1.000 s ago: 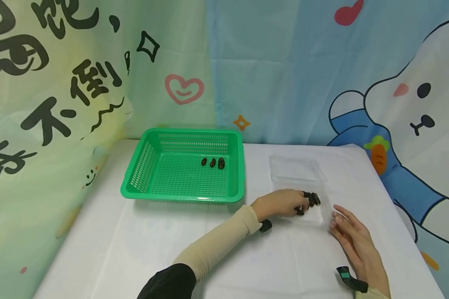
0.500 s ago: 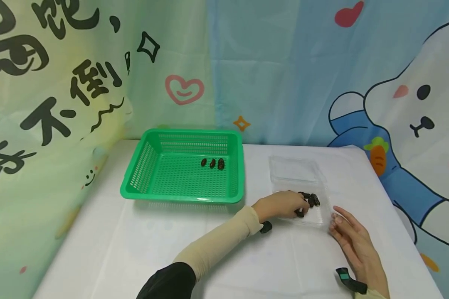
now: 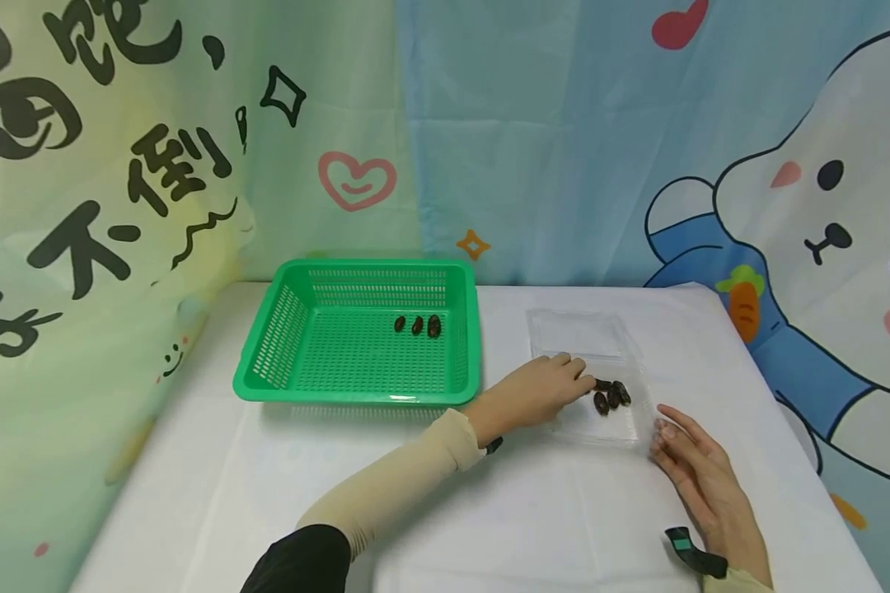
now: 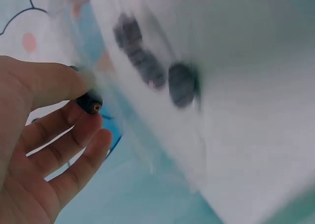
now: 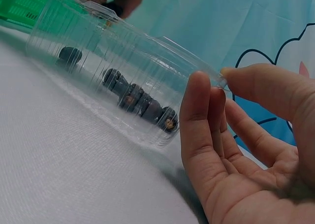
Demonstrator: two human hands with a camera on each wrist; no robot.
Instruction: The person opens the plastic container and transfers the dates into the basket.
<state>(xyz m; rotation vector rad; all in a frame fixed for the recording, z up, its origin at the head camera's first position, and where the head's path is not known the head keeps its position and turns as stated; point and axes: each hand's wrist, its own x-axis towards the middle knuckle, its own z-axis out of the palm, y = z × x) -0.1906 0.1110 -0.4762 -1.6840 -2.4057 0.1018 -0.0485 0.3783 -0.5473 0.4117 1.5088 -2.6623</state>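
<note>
My left hand [image 3: 530, 395] pinches one dark brown date [image 4: 89, 103] between thumb and fingers, just above the left side of a clear plastic box [image 3: 608, 432]. That date is hidden in the head view but shows in both wrist views. Several more dates [image 3: 601, 403] lie inside the box, most of them bunched toward its right. At the box's right edge is my right hand [image 3: 704, 473]. In the right wrist view, its thumb and forefinger pinch the rim [image 5: 222, 80] at the corner.
A green perforated basket [image 3: 304, 394] stands to the left, with 3 dates [image 3: 417, 326] lined up near its right side. The box's clear lid [image 3: 574, 333] lies folded back behind it. A printed curtain [image 3: 489, 165] hangs behind the white-covered table [image 3: 549, 519].
My left hand has risen from among the dates and moved left and back, with one date in its fingers. My right hand stays at the box's edge. The head view shifted slightly.
</note>
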